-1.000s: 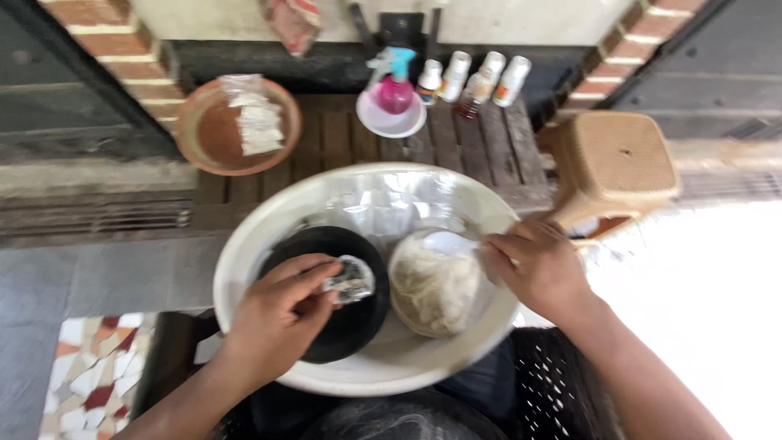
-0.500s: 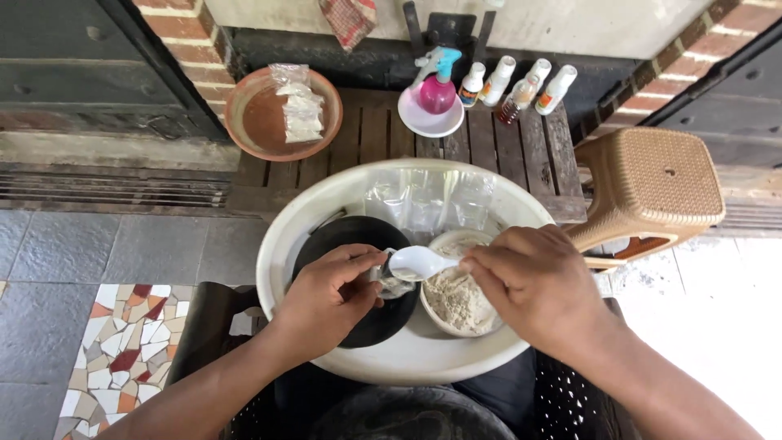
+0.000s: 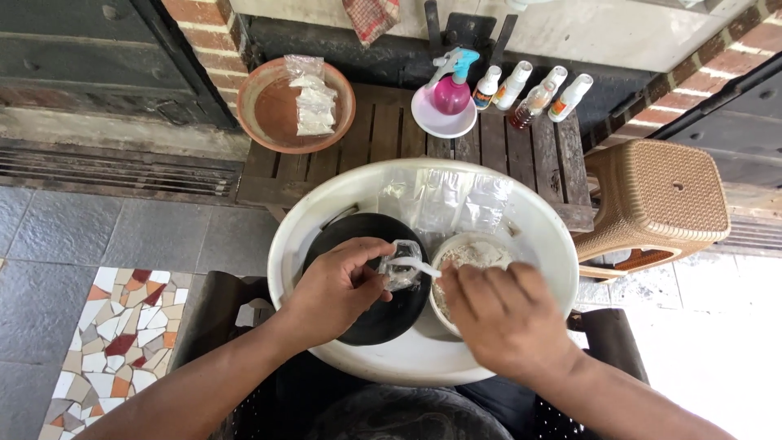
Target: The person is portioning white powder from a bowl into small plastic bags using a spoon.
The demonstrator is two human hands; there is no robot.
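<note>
A big white basin (image 3: 326,213) rests on my lap. Inside it lie a black round pan (image 3: 383,314) on the left and a small bowl of pale powder (image 3: 481,253) on the right. My left hand (image 3: 338,285) pinches a small clear plastic bag (image 3: 401,265) over the pan. My right hand (image 3: 505,318) hovers above the powder bowl and holds a white spoon (image 3: 415,265) whose tip goes into the bag's mouth. Several empty clear bags (image 3: 448,200) lie at the far side of the basin.
Beyond the basin stands a wooden slat table (image 3: 383,138) with a brown clay dish (image 3: 273,110) holding filled small bags (image 3: 314,106), a pink spray bottle (image 3: 452,90) on a white plate, and several small white bottles (image 3: 529,90). A tan plastic stool (image 3: 660,200) stands at the right.
My right hand has brought the spoon from the powder bowl to the small bag held by my left hand. The view shifted so the basin sits lower and more central.
</note>
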